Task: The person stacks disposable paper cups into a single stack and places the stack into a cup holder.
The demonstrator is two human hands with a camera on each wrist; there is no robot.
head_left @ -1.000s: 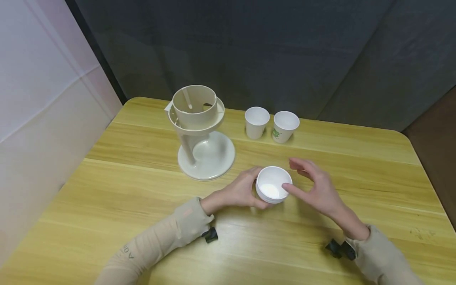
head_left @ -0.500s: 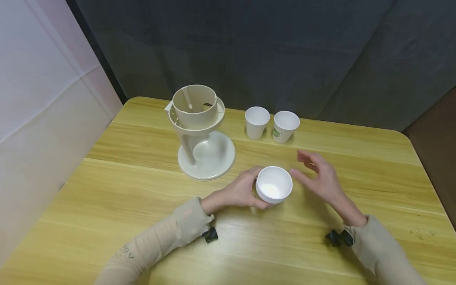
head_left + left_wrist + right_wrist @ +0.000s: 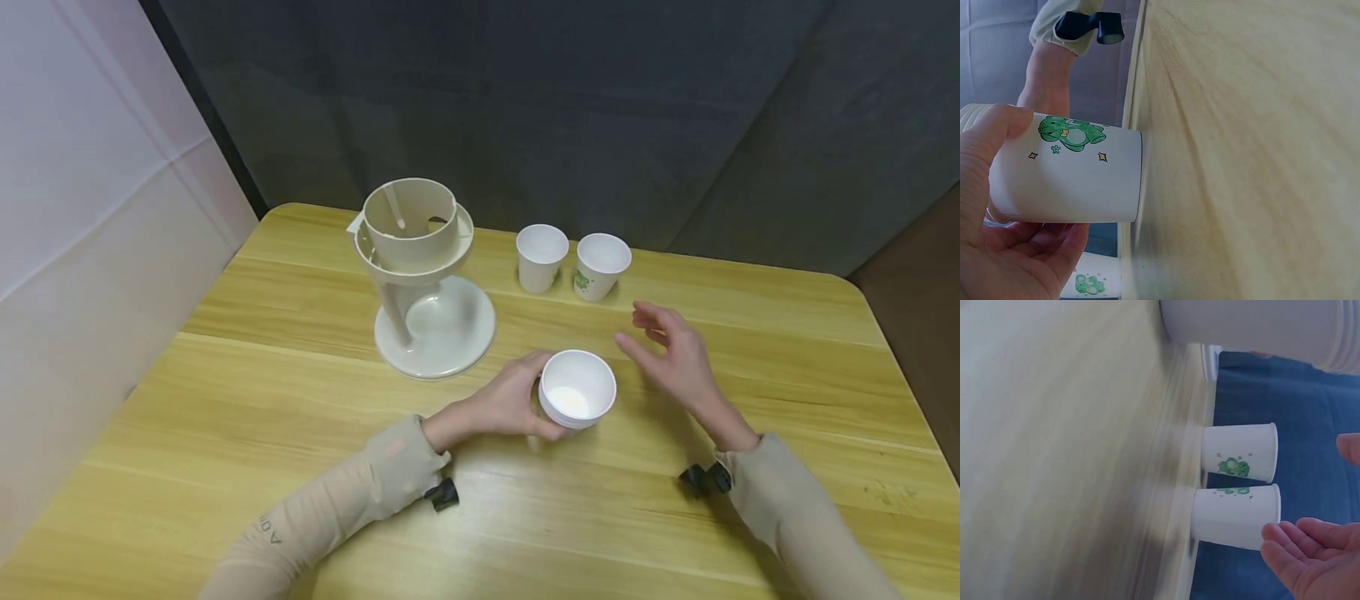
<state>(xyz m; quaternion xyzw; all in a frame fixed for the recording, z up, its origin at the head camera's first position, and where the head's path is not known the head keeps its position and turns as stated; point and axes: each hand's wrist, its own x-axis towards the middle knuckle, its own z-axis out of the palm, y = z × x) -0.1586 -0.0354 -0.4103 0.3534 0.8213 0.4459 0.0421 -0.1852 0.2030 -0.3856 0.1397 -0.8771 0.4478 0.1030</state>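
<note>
Left hand [image 3: 510,402] is wrapped round a stack of white paper cups [image 3: 573,404], thumb on the near side, fingers on the far side, firm hold low of the rims. Stack is upright, mouth up, base at the tabletop, in front of the person near the middle of the table [image 3: 247,408]; left wrist view shows several nested rims and a green cartoon figure with small stars printed on the side. Right hand [image 3: 678,360] is just right of the stack, apart from it, thumb spread from loosely bent fingers, nothing in the grasp. Beyond the hands, two single cups stand upright side by side near the back edge, a left cup [image 3: 537,271] and a right cup [image 3: 595,282], small gap between; both carry green prints in the right wrist view. Left of those is a cream stand [image 3: 414,257]: round base, one post, ring on top with an open cylinder seated in it. Beige sleeves [image 3: 397,471] on both arms, black wrist devices [image 3: 442,495] under the cuffs. Dark cloth [image 3: 487,100] behind the table, pale panel [image 3: 105,175] off to the left
</note>
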